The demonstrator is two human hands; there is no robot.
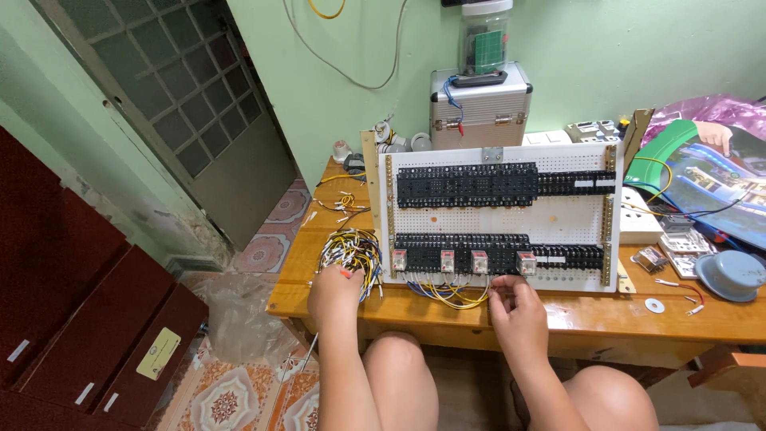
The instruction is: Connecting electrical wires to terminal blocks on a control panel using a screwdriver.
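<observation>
Both bare knees sit below the worktop's (558, 315) front edge, where the left hand (335, 291) grips a bundle of short yellow, white and black wires (349, 251) near the left corner, while the right hand (515, 307) pinches looped wires (451, 294) under the upright white perforated panel (495, 214) with black terminal rows.

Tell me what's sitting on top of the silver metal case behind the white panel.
On the silver case stands a clear plastic jar holding something green, with a blue wire draped down the case's front. The white panel covers the case's bottom, so what it rests on cannot be seen.
</observation>
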